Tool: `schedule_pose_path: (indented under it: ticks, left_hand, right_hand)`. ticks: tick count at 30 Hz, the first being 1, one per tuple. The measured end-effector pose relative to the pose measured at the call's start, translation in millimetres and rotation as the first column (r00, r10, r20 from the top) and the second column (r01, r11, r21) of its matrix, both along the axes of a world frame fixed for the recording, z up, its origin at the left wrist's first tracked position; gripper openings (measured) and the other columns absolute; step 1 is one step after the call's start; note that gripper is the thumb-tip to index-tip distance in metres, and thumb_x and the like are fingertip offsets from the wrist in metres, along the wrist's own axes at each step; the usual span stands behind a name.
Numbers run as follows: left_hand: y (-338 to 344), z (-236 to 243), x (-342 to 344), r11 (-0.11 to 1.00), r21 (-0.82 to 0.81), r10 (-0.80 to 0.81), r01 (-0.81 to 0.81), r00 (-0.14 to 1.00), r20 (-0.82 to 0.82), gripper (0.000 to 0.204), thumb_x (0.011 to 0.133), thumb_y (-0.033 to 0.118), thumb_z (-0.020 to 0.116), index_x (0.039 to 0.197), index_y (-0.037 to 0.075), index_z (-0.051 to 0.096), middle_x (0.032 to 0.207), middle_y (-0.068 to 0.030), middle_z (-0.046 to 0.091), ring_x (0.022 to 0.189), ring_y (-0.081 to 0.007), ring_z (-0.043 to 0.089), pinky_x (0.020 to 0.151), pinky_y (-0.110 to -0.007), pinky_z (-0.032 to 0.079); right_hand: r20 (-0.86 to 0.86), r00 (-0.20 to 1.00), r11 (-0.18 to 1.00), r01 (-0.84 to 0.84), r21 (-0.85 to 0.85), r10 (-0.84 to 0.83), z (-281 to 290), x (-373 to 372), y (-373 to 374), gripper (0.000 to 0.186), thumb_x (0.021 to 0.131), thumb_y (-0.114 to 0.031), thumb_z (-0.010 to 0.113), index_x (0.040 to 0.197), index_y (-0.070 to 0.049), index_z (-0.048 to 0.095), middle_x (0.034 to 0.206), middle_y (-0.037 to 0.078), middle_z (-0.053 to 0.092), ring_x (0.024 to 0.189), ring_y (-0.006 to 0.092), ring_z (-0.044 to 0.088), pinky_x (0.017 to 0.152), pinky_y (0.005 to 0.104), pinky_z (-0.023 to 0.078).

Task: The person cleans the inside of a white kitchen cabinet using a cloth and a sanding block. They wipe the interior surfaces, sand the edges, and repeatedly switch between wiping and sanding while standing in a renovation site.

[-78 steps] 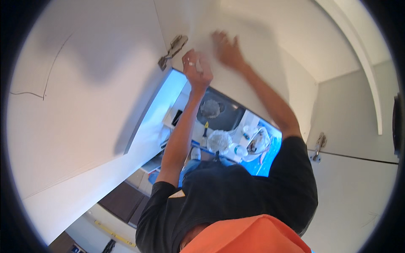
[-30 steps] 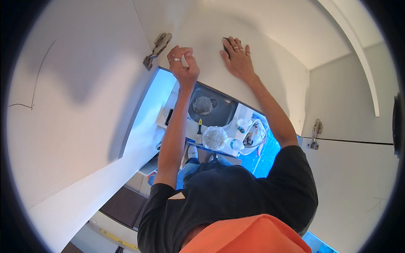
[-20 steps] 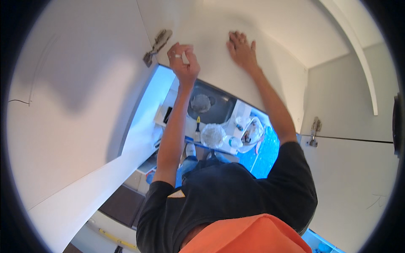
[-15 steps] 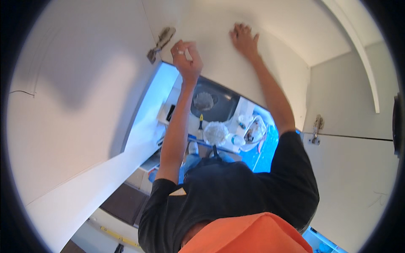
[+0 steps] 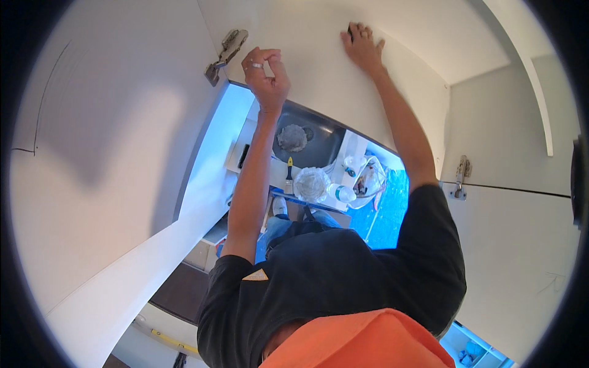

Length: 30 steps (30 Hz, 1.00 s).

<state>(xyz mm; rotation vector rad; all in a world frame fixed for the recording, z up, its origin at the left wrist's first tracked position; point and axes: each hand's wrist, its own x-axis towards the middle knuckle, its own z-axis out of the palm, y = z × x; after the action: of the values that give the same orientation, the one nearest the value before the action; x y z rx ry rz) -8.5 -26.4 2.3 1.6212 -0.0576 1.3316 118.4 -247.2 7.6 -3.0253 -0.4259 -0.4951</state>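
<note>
Left hand [image 5: 265, 76] curled, fingertips pinched together (held item not visible) just right of metal cabinet hinge [image 5: 224, 52]; right hand [image 5: 364, 48] flat, fingers spread, on white cabinet panel [image 5: 313, 67] further right.

The countertop [image 5: 257, 132] carries a brush [image 5: 289, 176] and a sink [image 5: 319, 144].

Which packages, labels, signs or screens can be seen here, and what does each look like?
No signs or screens show.
Clear plastic bottle, blue-green cap: lying far below, by the blue floor covering.
Crumpled clear plastic bag: just right of the bottle.
Small pale triangular patch: on the dark shirt's left shoulder.
</note>
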Motion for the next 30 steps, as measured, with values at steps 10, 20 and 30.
schedule_pose_path:
  ticks: [10, 20, 30]
  left_hand:
    - [-1.2, 2.1, -1.3, 0.999, -0.038, -0.003, 0.001, 0.998, -0.055, 0.015, 0.084, -0.001, 0.054, 0.089, 0.007, 0.066, 0.077, -0.007, 0.065, 0.089, -0.0304, 0.06, 0.097, -0.046, 0.047]
    - [0.8, 1.7, 2.4, 0.999, -0.044, -0.015, 0.014, 1.0, -0.016, 0.015, 0.085, -0.002, 0.054, 0.09, 0.006, 0.065, 0.079, -0.0075, 0.067, 0.085, -0.0286, 0.061, 0.101, -0.047, 0.045]
    - [-2.8, -0.2, 1.6, 0.999, -0.047, 0.027, -0.027, 1.0, 0.0, 0.01, 0.086, -0.001, 0.055, 0.087, 0.004, 0.064, 0.083, -0.0096, 0.069, 0.09, -0.029, 0.061, 0.098, -0.045, 0.046]
  right_hand:
    - [-0.037, 0.999, 0.992, 0.017, 0.129, -0.012, 3.7, -12.4, 0.5, 0.06, 0.104, -0.052, 0.034, 0.151, -0.015, 0.038, 0.161, 0.01, 0.032, 0.15, 0.0326, 0.024, 0.112, 0.0737, 0.018]
    - [-0.007, 0.989, 0.984, 0.146, 0.105, -0.146, -4.5, -8.0, -56.7, 0.06, 0.104, -0.053, 0.031, 0.151, -0.017, 0.038, 0.159, 0.011, 0.034, 0.148, 0.032, 0.028, 0.111, 0.0753, 0.017]
    - [0.017, 0.993, 0.989, 0.111, 0.097, -0.113, -7.2, -13.8, -77.1, 0.06, 0.102, -0.054, 0.034, 0.147, -0.016, 0.044, 0.158, 0.011, 0.037, 0.149, 0.0336, 0.027, 0.111, 0.0743, 0.017]
